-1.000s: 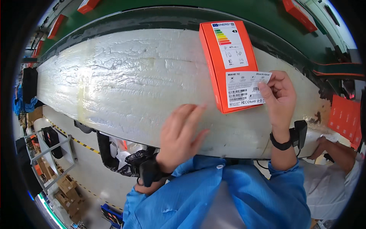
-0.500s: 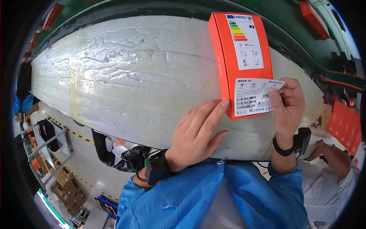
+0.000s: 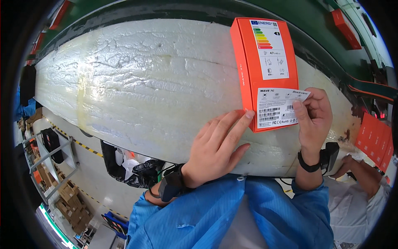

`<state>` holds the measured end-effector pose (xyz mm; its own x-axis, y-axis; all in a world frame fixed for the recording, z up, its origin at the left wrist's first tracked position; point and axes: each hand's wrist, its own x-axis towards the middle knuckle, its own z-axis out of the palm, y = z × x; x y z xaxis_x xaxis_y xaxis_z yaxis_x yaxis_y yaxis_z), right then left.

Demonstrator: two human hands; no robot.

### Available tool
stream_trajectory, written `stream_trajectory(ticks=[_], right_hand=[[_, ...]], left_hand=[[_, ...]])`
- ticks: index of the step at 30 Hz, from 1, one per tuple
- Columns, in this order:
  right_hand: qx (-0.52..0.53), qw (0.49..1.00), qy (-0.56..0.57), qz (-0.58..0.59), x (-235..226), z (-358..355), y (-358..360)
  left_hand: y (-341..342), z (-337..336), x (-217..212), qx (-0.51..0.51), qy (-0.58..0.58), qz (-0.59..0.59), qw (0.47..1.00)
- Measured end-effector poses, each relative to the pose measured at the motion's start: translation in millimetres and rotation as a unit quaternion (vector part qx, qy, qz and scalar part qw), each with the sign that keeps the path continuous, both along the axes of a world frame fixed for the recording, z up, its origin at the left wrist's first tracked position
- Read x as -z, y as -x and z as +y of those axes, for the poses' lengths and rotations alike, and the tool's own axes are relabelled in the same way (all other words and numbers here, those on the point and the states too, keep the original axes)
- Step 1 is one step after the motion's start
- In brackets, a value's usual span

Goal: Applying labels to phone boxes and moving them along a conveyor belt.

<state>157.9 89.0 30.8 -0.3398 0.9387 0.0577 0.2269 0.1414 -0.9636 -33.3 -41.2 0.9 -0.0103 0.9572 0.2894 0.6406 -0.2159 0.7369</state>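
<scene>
An orange box lies on the film-covered table, right of the middle. An energy label with coloured bars covers its far part. On its near part sits a white sticker with barcodes, whose right end sticks out past the box's edge. My right hand pinches that free end between thumb and fingers. Beside the box's near left corner, my left hand has its fingers stretched out, the index fingertip touching the corner next to the sticker. Both wrists carry black straps with dark devices.
Wrinkled clear film with yellowish tape covers the table. Behind it runs a green belt with another orange box. More orange boxes stand at the right, near a co-worker's arm. A bin with a black bag is below left.
The view has shifted slightly, so the box sits a little lower and further right. My left index fingertip stays at the box's corner, and my right hand keeps its pinch on the sticker.
</scene>
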Motion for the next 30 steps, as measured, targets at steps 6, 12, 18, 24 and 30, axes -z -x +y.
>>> stream_trajectory(ticks=[6, 12, 18, 24, 30], right_hand=[[0.000, 1.000, -0.007, -0.012, -1.6, 1.6, -0.6], [0.009, 1.000, -0.001, -0.022, -1.3, 1.3, 0.1], [0.009, 1.000, 0.004, -0.029, -2.7, 0.4, 0.2], [0.014, 0.999, 0.017, -0.041, -2.8, 0.4, 2.6], [0.018, 0.998, 0.013, -0.052, -6.1, 1.9, 3.6]], left_hand=[[1.6, 2.1, 1.6, 0.007, -0.018, 0.007, 1.000], [-0.3, 5.5, -1.8, 0.014, -0.017, 0.027, 0.999], [-4.7, 11.4, -7.1, 0.001, -0.003, 0.037, 0.999], [-3.9, 11.8, -4.7, 0.003, 0.004, 0.032, 0.999], [-2.4, 15.6, -9.5, 0.004, 0.002, 0.030, 1.000]])
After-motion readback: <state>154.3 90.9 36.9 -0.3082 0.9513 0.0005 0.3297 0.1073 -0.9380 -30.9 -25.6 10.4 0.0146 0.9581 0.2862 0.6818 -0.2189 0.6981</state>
